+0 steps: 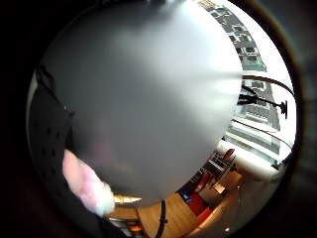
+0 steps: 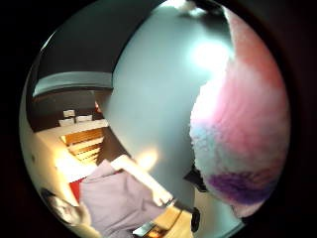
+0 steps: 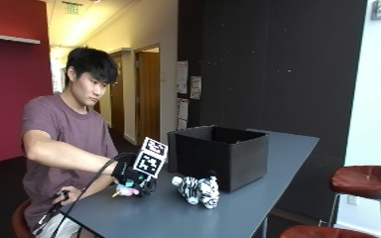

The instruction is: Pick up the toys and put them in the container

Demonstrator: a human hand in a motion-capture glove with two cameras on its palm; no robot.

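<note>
Right there at the near end of the grey table, the person's gloved right hand sits low over the tabletop, fingers curled down around a small fluffy toy. From the outside view only a bit of pink and yellow shows beneath the glove. The thumb-side palm view gives more: a pink, white and purple plush toy pressed close against the palm, with the grey tabletop behind it. In the little-finger-side view a pink and white tuft of the same toy pokes out past the glove's edge. Whether the toy is off the table or touching it I cannot tell.

At about three o'clock from the hand, near it but apart, a zebra plush stands on the table. Just behind the zebra, at roughly one o'clock from the hand, stands the black open-topped container, a square bin; what lies inside it cannot be seen. The person sits at the table's end at nine o'clock, the right arm reaching across.
</note>
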